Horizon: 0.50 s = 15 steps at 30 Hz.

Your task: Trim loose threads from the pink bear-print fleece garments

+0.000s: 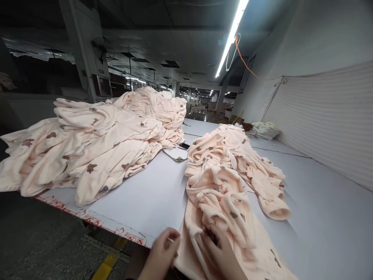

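A pale pink fleece garment (244, 229) with small brown bear prints lies bunched along the near right part of the table, its near end hanging toward me. My right hand (220, 251) is closed on a fold of it, fingertips partly tucked into the cloth beside a dark spot that I cannot identify. Just left of the garment's edge is my left hand (163, 249), fingers curled and thumb close to the index finger. Whatever may be between those fingertips is too small to make out.
A large heap of matching pink fleece (107, 136) covers the left side of the white table (140, 198). Between heap and garment lie a white pad (176, 154) and a dark phone-like object (184, 146). Folded cloths (265, 130) are stacked far right, near a striped sheet (323, 116).
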Each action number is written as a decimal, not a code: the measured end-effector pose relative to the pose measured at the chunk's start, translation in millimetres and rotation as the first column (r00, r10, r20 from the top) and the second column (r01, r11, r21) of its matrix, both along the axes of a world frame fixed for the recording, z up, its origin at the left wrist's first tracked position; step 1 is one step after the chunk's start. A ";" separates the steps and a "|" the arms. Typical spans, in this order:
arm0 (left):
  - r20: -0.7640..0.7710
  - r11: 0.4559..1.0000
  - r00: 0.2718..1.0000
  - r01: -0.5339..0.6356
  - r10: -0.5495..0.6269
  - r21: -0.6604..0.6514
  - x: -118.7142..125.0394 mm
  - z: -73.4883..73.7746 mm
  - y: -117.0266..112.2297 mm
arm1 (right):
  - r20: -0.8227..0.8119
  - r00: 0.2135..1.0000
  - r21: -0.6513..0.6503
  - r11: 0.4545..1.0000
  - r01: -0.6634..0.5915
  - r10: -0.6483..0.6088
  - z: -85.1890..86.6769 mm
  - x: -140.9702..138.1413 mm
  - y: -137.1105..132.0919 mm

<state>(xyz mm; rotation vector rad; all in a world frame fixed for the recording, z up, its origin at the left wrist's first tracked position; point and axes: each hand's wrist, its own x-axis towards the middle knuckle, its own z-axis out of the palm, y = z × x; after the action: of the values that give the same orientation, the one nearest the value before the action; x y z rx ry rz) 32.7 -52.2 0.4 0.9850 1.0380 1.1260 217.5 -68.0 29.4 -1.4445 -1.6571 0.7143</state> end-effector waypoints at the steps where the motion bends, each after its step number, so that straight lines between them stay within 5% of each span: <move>1: -0.029 0.999 0.999 0.025 -0.024 0.029 9.4 1.3 -6.5 | -0.020 1.000 0.009 1.000 0.011 -0.010 5.6 2.4 3.4; 5: -0.057 0.980 0.990 0.134 -0.127 0.147 49.0 17.0 -8.8 | -0.050 0.999 0.078 0.997 0.025 -0.021 24.0 15.5 5.5; 9: 0.033 0.984 0.997 0.061 -0.067 0.166 62.4 25.9 2.3 | 0.209 0.973 0.193 0.979 0.061 -0.102 29.9 37.5 -5.1; 12: 0.036 0.980 0.996 0.072 -0.080 0.188 57.7 23.1 3.2 | 0.402 0.911 0.127 0.991 0.045 -0.093 36.0 48.3 -12.2; 15: 0.024 0.971 0.991 0.125 -0.132 0.204 52.8 16.7 2.3 | 0.394 0.919 0.028 0.999 -0.022 0.010 47.8 46.4 -14.9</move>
<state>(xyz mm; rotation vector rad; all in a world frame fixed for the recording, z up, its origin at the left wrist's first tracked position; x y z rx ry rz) 85.5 -50.0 17.1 1.1711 0.8286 1.1536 263.9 -82.9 77.1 -1.6309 -1.9747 0.4181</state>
